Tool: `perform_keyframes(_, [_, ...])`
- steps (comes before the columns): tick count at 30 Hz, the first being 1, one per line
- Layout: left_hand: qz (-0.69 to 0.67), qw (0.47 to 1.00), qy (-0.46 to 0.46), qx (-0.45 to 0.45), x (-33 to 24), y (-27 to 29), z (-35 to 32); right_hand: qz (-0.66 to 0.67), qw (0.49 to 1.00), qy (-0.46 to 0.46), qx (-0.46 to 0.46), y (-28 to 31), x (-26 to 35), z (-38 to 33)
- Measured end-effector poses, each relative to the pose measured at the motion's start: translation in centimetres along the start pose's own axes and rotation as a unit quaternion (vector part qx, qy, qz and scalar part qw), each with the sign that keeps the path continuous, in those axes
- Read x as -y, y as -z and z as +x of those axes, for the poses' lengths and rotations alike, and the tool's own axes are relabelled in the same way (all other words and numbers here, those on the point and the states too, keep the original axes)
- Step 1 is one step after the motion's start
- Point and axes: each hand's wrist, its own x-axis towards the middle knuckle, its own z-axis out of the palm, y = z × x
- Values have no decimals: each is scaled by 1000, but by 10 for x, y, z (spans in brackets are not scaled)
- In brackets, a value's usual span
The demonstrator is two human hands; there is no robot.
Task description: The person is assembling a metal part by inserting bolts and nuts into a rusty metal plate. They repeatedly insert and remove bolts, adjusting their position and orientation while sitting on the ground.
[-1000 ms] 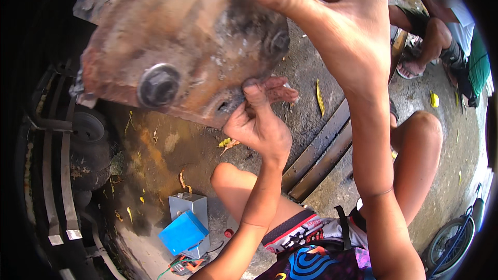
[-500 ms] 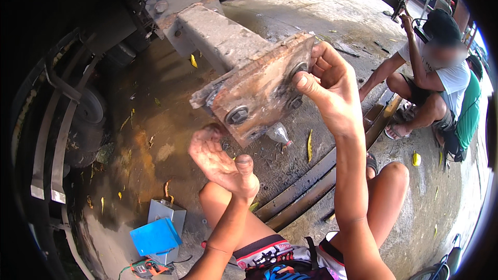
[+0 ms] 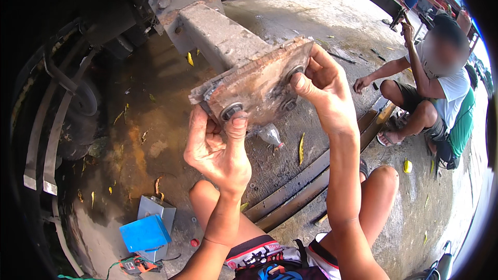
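A rusty steel plate (image 3: 259,87) sits against the end of a grey square steel beam (image 3: 223,36), tilted in front of me. Large bolt heads show on its face: a left bolt (image 3: 232,111), a right bolt (image 3: 295,71) and a lower bolt (image 3: 289,105). My left hand (image 3: 220,153) pinches the plate's lower left corner, its thumb at the left bolt and its fingers partly hidden behind the edge. At the right edge my right hand (image 3: 328,91) grips the plate, thumb against the right bolt and fingers behind.
Long steel bars (image 3: 301,189) lie on the wet concrete by my legs. A person (image 3: 441,78) squats at the right. A blue-lidded grey box (image 3: 146,233) and an orange-black tool (image 3: 137,265) lie at lower left. Below the plate is a clear plastic bottle (image 3: 270,135). Curved metal strips (image 3: 58,140) stand left.
My left hand has risen from below the plate and closed on its lower left corner, thumb at the bolt. My right hand keeps its grip. The squatting person's lower hand has lifted slightly.
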Motion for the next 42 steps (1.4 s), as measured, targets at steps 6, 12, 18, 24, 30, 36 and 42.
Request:
perform_keyframes(6, [-43,998,6,48,12,11,5,19,999,-14,39,4,-1,1])
perform_keyframes(12, [-15,994,28,101,61,112,12,14,999,4,41,16,-9,-8])
perform_keyframes(18, [321,849,282,309,251,275,-75,60,998,-23,-21,52,-4,-13])
perform_keyframes(24, [276,637,226,683,298,290,-262,8,993,-46,-112,85,8,-25])
perform_keyframes(30, [323,599,216,701,292,276,-294,-11,990,-22,-136,81,9,-25])
perform_keyframes(36, [341,609,230,678,297,275,-294,-20,990,-10,-142,83,15,-20])
perform_keyframes(42, [351,626,243,653,302,272,-296,-28,990,-8,-141,83,17,-19])
